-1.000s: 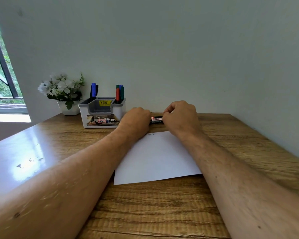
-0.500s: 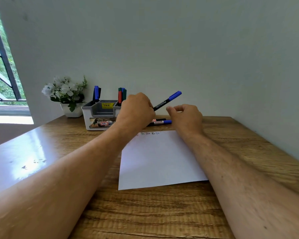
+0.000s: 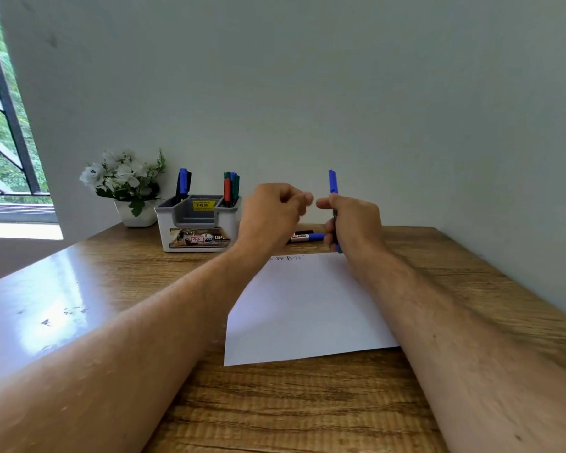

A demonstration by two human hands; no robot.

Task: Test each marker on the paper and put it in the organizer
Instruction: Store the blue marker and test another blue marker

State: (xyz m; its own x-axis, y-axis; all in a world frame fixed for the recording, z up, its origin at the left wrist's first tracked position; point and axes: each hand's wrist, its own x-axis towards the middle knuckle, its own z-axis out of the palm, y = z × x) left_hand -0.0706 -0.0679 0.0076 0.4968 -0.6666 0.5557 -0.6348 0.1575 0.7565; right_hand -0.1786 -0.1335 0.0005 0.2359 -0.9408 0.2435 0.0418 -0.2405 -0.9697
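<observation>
Far left of the fingers stands the organizer (image 3: pixel 198 223); left hand (image 3: pixel 272 212) curls on nothing, right hand (image 3: pixel 353 220) grips 1 blue marker (image 3: pixel 333 182) upright above the paper (image 3: pixel 307 305), its cap overhead.

The table (image 3: pixel 307 403) is grained wood, glossy where window light hits. The paper (image 3: pixel 307 308) looks smooth and matt, the organizer (image 3: pixel 223 223) plastic, like the blue marker (image 3: pixel 333 182).
</observation>
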